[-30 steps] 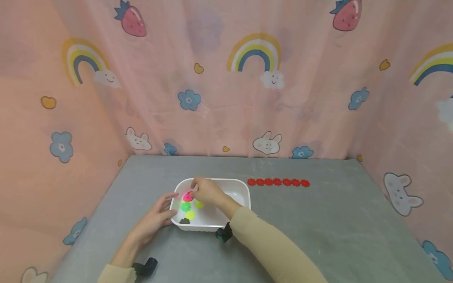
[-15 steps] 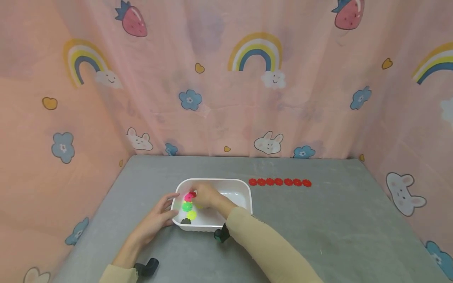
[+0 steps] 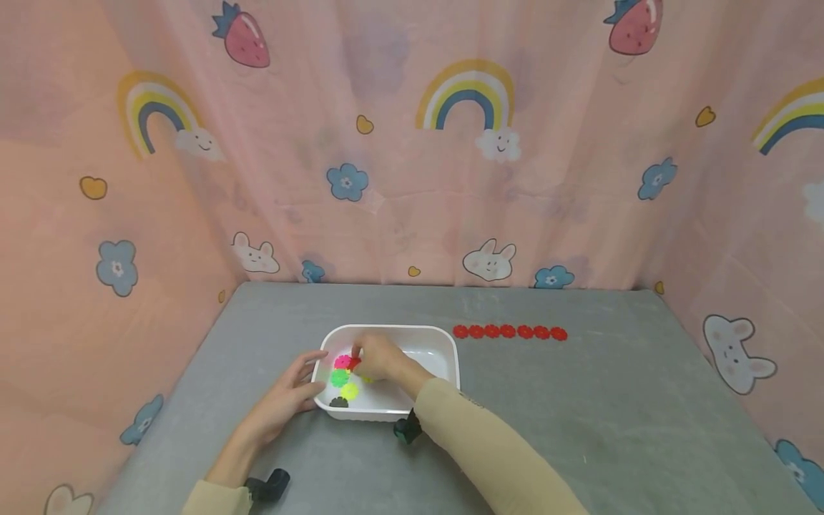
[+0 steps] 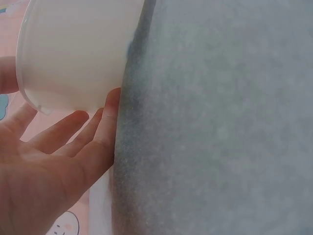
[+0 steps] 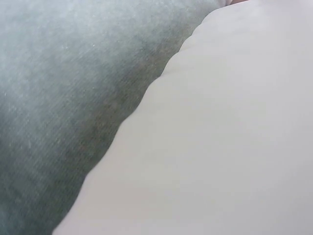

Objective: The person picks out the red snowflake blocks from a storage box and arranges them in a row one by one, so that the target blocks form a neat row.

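Observation:
In the head view a white plastic tray (image 3: 412,415) stands on the grey table. My left hand (image 3: 283,400) rests against its left end, and the left wrist view shows the straight fingers touching the outer wall of the tray (image 4: 78,58). Inside the tray, my right hand (image 3: 380,356) pinches a red flower-shaped disc (image 3: 354,364). Near it lie a pink disc (image 3: 342,362), a green disc (image 3: 339,378), a yellow disc (image 3: 350,390) and a dark disc (image 3: 338,403). Another yellow piece is partly hidden beneath the right hand. Only the tray's outer wall (image 5: 205,137) fills the right wrist view.
Several red flower-shaped discs (image 3: 508,331) form a straight row on the table (image 3: 579,415), right of the tray. A pink patterned curtain (image 3: 412,214) encloses the table at the back and sides.
The right hand has gone lower into the tray, and the red disc at its fingertips shows slightly nearer to me, beside the pink one. The left hand stays at the tray's end.

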Available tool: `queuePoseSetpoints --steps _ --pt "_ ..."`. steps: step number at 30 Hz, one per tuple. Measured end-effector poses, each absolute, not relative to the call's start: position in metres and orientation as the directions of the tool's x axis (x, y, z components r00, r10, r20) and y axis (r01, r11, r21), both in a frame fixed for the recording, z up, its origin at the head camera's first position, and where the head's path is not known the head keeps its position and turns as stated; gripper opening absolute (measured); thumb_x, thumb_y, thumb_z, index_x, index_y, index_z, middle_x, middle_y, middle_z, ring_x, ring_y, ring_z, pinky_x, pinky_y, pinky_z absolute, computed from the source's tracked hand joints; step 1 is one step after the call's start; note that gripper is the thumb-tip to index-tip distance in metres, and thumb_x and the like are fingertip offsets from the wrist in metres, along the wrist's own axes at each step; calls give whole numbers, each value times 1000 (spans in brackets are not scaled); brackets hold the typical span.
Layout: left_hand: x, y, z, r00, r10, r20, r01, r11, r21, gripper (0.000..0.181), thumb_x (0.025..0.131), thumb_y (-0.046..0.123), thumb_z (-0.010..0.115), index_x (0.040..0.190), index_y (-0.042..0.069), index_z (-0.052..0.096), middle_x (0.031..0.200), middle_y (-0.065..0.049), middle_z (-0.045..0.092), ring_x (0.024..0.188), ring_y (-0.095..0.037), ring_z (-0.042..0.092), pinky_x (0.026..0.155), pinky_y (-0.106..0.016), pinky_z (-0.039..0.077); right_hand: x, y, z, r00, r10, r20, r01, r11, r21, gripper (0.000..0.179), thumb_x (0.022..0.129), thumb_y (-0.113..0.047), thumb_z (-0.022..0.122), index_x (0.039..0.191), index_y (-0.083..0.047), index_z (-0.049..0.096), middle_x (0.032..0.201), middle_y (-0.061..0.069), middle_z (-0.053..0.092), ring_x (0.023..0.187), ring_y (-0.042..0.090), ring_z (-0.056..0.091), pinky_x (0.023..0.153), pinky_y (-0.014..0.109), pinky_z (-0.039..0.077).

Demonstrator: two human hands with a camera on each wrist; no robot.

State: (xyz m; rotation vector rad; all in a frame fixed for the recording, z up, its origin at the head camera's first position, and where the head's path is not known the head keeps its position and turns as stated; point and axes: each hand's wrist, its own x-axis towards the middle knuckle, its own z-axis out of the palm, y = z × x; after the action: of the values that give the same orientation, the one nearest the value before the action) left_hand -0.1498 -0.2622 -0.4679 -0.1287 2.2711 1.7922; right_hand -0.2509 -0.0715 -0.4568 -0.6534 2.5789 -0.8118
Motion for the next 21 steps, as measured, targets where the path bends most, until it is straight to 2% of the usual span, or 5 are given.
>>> queuePoseSetpoints --steps 5,11,21 --pt "-150 -261 -469 -967 83 -242 -217 235 947 55 101 15 61 152 19 40 164 -25 20 140 -46 41 100 -47 51 -250 -68 -456 -822 -539 -183 -357 739 -572 20 82 -11 82 86 -11 62 79 1 56 74 16 51 63 25 43" --pt "-151 -261 -470 -967 94 -238 -210 237 949 56 101 15 60 153 18 38 164 -25 20 139 -45 42 100 -48 51 -246 -65 -453 -813 -552 -187 -369 736 -568 23 83 -13 82 87 -11 59 77 1 55 74 16 51 65 26 43" --pt "-150 -264 -467 -960 110 -256 -226 227 947 57 102 16 58 154 18 35 165 -23 17 139 -44 43 101 -48 50 -242 -54 -446 -799 -579 -166 -374 694 -615 16 86 -2 72 85 -12 59 79 1 56 68 15 50 59 23 41"
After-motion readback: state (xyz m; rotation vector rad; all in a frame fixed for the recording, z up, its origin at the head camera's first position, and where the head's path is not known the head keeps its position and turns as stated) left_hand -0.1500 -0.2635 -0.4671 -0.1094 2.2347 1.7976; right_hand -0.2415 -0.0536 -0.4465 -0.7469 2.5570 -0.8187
